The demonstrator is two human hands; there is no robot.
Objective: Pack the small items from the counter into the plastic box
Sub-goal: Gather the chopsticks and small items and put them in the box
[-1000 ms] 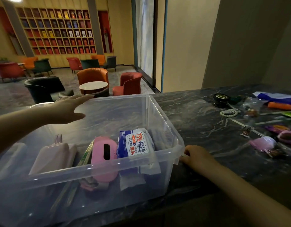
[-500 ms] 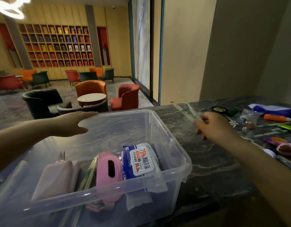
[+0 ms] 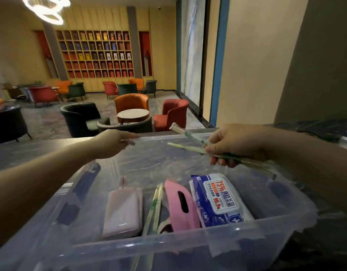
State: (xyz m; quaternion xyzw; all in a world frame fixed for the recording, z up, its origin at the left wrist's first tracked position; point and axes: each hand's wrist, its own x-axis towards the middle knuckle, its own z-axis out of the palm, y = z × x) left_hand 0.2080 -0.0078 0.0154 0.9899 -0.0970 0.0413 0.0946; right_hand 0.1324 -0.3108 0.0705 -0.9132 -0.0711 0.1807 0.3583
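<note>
Since half a second ago the right hand [image 3: 239, 145] has carried two wrapped sticks [image 3: 190, 139] over the plastic box [image 3: 168, 249], fingers pinching them. Left hand [image 3: 112, 143] grips the far rim. Next, likely: lower and release them inside beside the wipes pack [image 3: 219, 200].

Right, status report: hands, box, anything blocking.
Left hand grips far rim of plastic box. Right hand holds two wrapped straws over the box. Wipes pack, pink case already inside. Nothing blocking the drop.
</note>
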